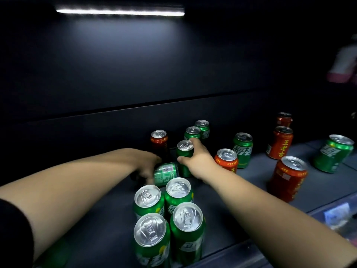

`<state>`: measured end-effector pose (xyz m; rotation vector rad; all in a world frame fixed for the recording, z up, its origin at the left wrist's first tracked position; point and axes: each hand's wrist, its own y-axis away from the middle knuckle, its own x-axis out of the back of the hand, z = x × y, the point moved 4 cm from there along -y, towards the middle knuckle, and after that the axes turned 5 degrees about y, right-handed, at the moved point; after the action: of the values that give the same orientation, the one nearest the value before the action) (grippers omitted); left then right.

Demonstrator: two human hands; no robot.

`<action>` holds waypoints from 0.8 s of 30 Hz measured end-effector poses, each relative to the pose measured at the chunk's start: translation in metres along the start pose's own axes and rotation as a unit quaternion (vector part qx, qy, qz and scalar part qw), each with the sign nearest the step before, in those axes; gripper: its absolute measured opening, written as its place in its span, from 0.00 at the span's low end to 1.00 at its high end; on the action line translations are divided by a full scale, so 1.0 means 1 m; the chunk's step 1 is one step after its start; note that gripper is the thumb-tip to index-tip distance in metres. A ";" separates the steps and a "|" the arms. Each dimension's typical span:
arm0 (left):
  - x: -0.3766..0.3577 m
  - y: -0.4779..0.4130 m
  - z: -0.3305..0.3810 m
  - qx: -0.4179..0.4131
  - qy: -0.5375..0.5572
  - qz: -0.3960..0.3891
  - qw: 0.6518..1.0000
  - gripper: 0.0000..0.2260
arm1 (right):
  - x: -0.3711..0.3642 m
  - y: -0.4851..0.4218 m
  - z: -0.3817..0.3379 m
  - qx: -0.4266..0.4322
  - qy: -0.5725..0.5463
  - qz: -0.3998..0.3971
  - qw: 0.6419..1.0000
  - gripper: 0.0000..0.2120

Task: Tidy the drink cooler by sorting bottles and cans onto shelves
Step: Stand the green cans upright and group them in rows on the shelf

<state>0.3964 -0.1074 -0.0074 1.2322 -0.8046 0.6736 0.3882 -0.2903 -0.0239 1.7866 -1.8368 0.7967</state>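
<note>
Green cans crowd the cooler shelf (222, 206). Our right hand (195, 157) has its grip closed around an upright green can (184, 157); our left hand (146, 167) has its grip on a tipped green can (166, 173) lying just left of it. Four green cans (168, 213) stand directly nearer us, beneath both forearms. We judge that drawing either arm back low could topple them, and the tipped can could roll.
</note>
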 end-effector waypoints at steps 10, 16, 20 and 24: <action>0.040 0.052 -0.040 -0.003 0.035 0.126 0.991 0.29 | -0.015 0.007 -0.013 0.083 -0.074 -0.104 0.988 0.36; 0.026 0.062 -0.053 -0.037 0.068 0.161 0.984 0.30 | -0.018 0.001 -0.038 0.124 -0.022 -0.182 0.975 0.40; 0.027 0.066 -0.053 -0.060 0.041 0.171 0.983 0.32 | -0.015 -0.007 -0.049 0.143 0.021 -0.188 0.972 0.36; 0.040 0.081 -0.043 -0.084 0.037 0.216 0.972 0.32 | 0.001 -0.009 -0.062 0.168 0.005 -0.169 0.971 0.33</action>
<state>0.3604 -0.0476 0.0643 0.8788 -1.0574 0.9758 0.3927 -0.2488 0.0226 2.2206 -1.3909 1.0202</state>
